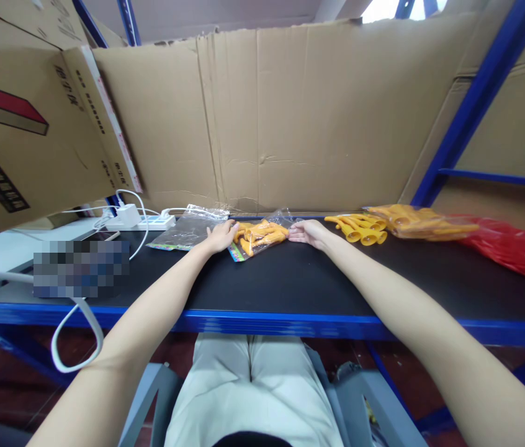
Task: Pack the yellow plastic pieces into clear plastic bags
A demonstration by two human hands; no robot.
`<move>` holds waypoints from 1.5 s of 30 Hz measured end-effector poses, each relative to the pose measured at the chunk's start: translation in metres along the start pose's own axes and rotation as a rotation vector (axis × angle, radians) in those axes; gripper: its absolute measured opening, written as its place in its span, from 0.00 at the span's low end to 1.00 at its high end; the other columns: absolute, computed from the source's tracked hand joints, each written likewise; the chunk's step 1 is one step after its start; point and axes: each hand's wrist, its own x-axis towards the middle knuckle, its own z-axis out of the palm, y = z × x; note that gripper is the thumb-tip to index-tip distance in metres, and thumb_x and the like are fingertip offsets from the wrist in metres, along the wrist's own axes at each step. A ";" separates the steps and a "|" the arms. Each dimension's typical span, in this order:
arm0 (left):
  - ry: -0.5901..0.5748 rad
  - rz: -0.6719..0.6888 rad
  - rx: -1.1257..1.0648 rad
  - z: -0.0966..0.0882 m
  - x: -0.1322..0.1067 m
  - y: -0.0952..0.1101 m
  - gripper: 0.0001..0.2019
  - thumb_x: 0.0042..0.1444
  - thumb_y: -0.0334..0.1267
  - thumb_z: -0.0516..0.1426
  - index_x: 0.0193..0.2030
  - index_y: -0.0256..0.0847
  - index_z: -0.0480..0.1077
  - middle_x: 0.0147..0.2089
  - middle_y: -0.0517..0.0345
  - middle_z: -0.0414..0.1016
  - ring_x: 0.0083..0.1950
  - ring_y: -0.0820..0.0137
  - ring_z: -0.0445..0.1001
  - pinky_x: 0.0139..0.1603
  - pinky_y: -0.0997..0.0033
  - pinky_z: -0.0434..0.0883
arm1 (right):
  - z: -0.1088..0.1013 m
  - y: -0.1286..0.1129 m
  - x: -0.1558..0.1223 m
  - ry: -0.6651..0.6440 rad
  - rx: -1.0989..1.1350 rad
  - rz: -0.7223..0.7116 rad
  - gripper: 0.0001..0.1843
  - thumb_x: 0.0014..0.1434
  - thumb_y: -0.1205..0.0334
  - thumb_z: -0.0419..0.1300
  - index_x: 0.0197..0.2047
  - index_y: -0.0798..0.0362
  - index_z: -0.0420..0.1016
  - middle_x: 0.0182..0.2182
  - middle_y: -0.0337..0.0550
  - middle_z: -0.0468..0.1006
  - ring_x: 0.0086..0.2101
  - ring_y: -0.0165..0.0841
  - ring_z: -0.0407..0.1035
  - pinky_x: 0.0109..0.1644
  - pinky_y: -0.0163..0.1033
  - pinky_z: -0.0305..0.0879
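Note:
A clear plastic bag (244,251) with a colourful printed edge lies on the black tabletop, holding several orange-yellow horn-shaped plastic toys (265,231). At the bag's left end is my left hand (222,236), its fingers closed on the plastic beside the toys. From the other side my right hand (309,234) holds the bag's right end between fingertips and thumb, though the exact grip is small and partly hidden. To the right of that hand lies a loose pile of yellow toy horns (360,228). A flat clear bag (185,228) rests to the left of my left hand.
Further right are a filled bag of yellow toys (414,222) and red plastic bags (516,248). Left stand a power strip (153,222) with a white charger (127,215), cables and a blurred-out item (80,268). Cardboard (318,118) walls the back; a blue rail (262,323) edges the front.

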 end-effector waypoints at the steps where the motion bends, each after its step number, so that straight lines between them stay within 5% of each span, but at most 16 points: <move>1: 0.015 0.009 -0.002 -0.001 0.000 0.000 0.25 0.62 0.51 0.40 0.58 0.40 0.61 0.62 0.43 0.62 0.64 0.51 0.57 0.62 0.45 0.47 | -0.001 0.000 0.002 -0.002 0.004 0.006 0.08 0.58 0.75 0.47 0.31 0.59 0.65 0.19 0.46 0.73 0.23 0.30 0.71 0.32 0.36 0.71; 7: 0.107 0.028 -0.164 -0.015 -0.001 0.006 0.20 0.62 0.45 0.43 0.43 0.36 0.70 0.33 0.48 0.77 0.39 0.62 0.74 0.42 0.66 0.67 | -0.007 0.002 0.010 0.040 0.090 0.037 0.09 0.57 0.76 0.46 0.32 0.57 0.63 0.19 0.44 0.72 0.22 0.29 0.69 0.31 0.36 0.71; 10: -0.026 -0.039 -0.410 -0.017 -0.004 0.012 0.18 0.63 0.43 0.42 0.42 0.35 0.69 0.17 0.58 0.70 0.20 0.71 0.68 0.26 0.74 0.64 | -0.008 0.002 0.009 0.071 0.101 0.026 0.10 0.58 0.76 0.45 0.29 0.55 0.60 0.15 0.39 0.66 0.19 0.26 0.65 0.28 0.33 0.69; 13: -0.159 -0.055 -0.546 -0.015 -0.007 0.019 0.14 0.62 0.38 0.45 0.43 0.34 0.68 0.14 0.62 0.67 0.13 0.76 0.60 0.17 0.78 0.56 | -0.007 0.002 0.007 0.053 0.097 0.024 0.12 0.60 0.74 0.45 0.27 0.54 0.58 0.14 0.36 0.64 0.17 0.25 0.62 0.26 0.32 0.67; 20: -0.056 -0.067 -0.637 -0.004 -0.006 0.021 0.11 0.57 0.31 0.51 0.47 0.35 0.65 0.36 0.52 0.76 0.28 0.76 0.71 0.21 0.80 0.60 | 0.001 0.001 -0.001 -0.108 0.111 0.018 0.11 0.63 0.68 0.47 0.29 0.57 0.62 0.22 0.45 0.73 0.23 0.28 0.68 0.32 0.36 0.70; 26: -0.098 -0.221 -0.770 -0.001 -0.001 0.021 0.11 0.58 0.37 0.52 0.47 0.37 0.64 0.46 0.47 0.75 0.39 0.72 0.75 0.30 0.77 0.63 | 0.005 0.007 -0.004 -0.259 0.028 -0.071 0.09 0.58 0.77 0.51 0.31 0.62 0.70 0.29 0.49 0.77 0.31 0.29 0.72 0.41 0.34 0.69; 33: -0.278 -0.399 -0.710 -0.014 0.018 0.028 0.06 0.53 0.38 0.55 0.34 0.37 0.69 0.47 0.49 0.76 0.37 0.70 0.74 0.32 0.74 0.64 | 0.002 0.013 0.001 -0.322 0.047 -0.107 0.08 0.57 0.77 0.53 0.32 0.59 0.71 0.32 0.47 0.78 0.33 0.28 0.73 0.43 0.35 0.69; 37: -0.359 -0.413 -0.673 -0.017 0.026 0.032 0.06 0.51 0.39 0.58 0.34 0.39 0.70 0.39 0.53 0.79 0.34 0.71 0.73 0.33 0.72 0.64 | 0.001 0.015 0.003 -0.342 0.054 -0.120 0.06 0.55 0.76 0.56 0.35 0.57 0.70 0.38 0.47 0.78 0.35 0.28 0.73 0.43 0.36 0.70; 41: -0.241 -0.342 -0.698 -0.004 0.025 0.029 0.03 0.48 0.33 0.60 0.27 0.35 0.72 0.28 0.54 0.77 0.32 0.71 0.73 0.32 0.74 0.63 | 0.001 0.015 0.004 -0.346 0.038 -0.120 0.07 0.58 0.72 0.54 0.39 0.57 0.71 0.41 0.50 0.77 0.37 0.28 0.73 0.43 0.36 0.70; 45: -0.186 -0.317 -0.936 0.002 0.020 0.015 0.06 0.51 0.25 0.56 0.25 0.34 0.69 0.29 0.53 0.77 0.34 0.73 0.75 0.38 0.75 0.68 | 0.003 0.013 0.003 -0.331 0.053 -0.099 0.10 0.62 0.70 0.49 0.40 0.58 0.72 0.43 0.51 0.77 0.33 0.28 0.72 0.38 0.36 0.71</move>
